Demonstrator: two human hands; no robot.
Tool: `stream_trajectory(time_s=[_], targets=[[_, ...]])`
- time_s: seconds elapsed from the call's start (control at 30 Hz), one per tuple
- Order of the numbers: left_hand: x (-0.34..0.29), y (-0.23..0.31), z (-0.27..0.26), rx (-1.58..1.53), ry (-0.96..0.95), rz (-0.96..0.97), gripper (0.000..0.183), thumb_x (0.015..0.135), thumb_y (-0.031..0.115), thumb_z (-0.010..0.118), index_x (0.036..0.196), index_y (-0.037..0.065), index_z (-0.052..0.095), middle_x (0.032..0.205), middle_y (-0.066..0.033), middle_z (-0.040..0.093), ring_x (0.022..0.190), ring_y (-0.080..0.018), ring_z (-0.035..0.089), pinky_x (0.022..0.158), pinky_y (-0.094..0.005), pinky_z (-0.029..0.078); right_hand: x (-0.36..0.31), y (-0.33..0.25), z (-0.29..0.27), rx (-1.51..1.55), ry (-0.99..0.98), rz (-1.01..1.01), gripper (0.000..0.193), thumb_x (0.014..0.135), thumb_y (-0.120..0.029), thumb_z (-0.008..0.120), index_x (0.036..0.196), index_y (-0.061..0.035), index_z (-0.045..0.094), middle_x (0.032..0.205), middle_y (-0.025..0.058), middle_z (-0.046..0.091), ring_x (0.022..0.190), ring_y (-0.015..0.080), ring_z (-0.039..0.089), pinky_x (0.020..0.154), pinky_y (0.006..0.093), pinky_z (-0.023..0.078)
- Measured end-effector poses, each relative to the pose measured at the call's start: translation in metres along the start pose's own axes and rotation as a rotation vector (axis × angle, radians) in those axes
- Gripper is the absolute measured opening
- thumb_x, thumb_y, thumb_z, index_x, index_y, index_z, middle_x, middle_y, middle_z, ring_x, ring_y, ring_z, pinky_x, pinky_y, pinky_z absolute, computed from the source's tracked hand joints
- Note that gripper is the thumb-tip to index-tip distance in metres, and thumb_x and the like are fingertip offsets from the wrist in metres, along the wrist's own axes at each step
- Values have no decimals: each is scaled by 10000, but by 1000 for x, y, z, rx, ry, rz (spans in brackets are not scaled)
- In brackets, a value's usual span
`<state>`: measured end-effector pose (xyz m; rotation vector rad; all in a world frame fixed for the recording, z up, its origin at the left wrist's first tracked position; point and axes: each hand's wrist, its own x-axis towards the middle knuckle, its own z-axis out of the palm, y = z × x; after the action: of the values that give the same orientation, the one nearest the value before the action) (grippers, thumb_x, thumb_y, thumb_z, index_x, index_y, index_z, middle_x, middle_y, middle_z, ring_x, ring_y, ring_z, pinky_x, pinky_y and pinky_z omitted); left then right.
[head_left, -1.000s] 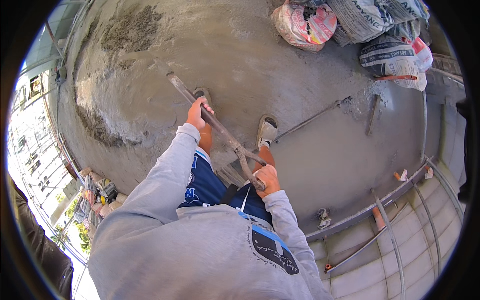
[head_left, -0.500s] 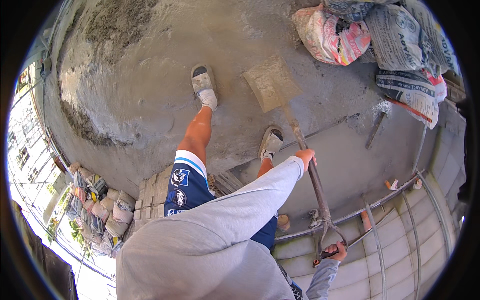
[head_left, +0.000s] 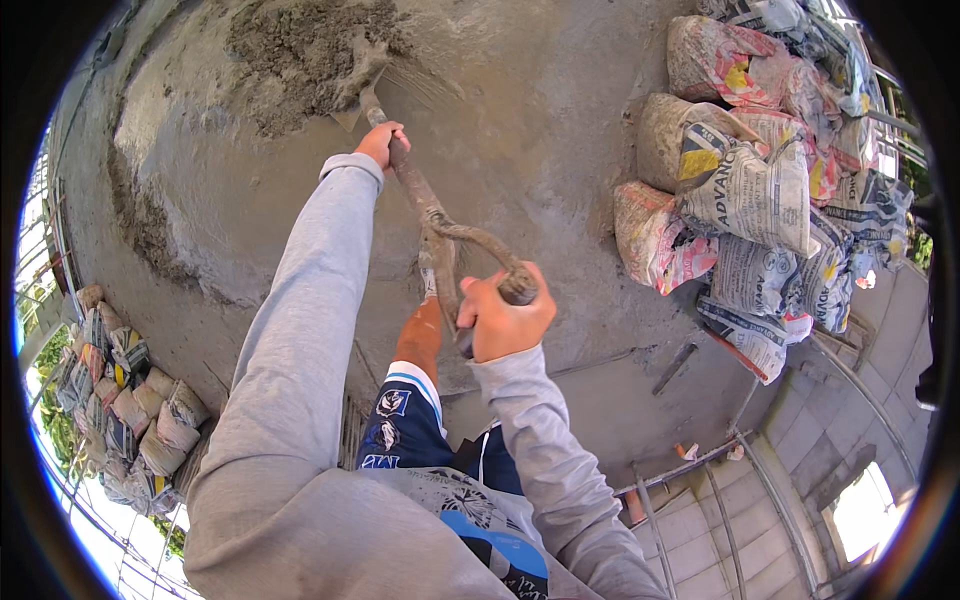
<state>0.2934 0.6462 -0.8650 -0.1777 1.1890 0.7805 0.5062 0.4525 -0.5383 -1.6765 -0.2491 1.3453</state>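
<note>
My left hand (head_left: 383,145) curls closed round the lower shaft and my right hand (head_left: 515,318) round the forked end of a mud-caked shovel (head_left: 418,186), which reaches a lumpy grey-brown heap (head_left: 300,62).

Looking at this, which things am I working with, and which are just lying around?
In use:
shovel, gripped by left hand and right hand
rough grey-brown heap at the shovel's far end

Apparently just lying around:
stacked printed bags, right
piled sacks, left
short bar on the ground, right
</note>
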Motion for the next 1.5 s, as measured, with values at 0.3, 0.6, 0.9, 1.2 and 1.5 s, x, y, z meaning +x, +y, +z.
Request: stream_trajectory(time_s=[0.3,0.6,0.9,1.2,1.5], targets=[[-80,-7,39,-119,109,-102,174,809,120,582,750,127,418,621,34,436,515,-78,437,494,-251,407,-13,39,-71,-443,-359,-727,196,602,21,674,731,-19,532,597,119,531,478,274,546,435,316,404],[-147,-16,170,-45,134,-2,205,818,167,620,731,139,437,622,21,450,550,-120,472,563,-298,431,45,-11,-200,-406,-444,-766,224,552,42,683,695,-30,527,611,115,495,516,305,507,469,363,390],[-19,-146,254,-213,77,-188,238,837,122,637,714,137,434,577,46,416,486,-87,430,495,-280,413,68,-108,-289,187,337,148,153,735,3,622,797,-24,484,548,80,478,411,145,450,409,308,410],[33,-326,387,-274,203,-641,117,814,107,634,827,67,525,680,-50,499,564,-198,525,527,-438,481,110,-221,-394,-57,788,214,104,780,-120,601,779,-59,517,502,8,385,349,128,387,296,291,352],[190,110,183,-509,160,-84,108,814,34,531,781,73,435,565,-14,407,480,-153,430,514,-316,421,330,-202,34,-273,197,46,128,722,24,612,757,-16,496,492,47,444,362,142,423,357,305,368]])
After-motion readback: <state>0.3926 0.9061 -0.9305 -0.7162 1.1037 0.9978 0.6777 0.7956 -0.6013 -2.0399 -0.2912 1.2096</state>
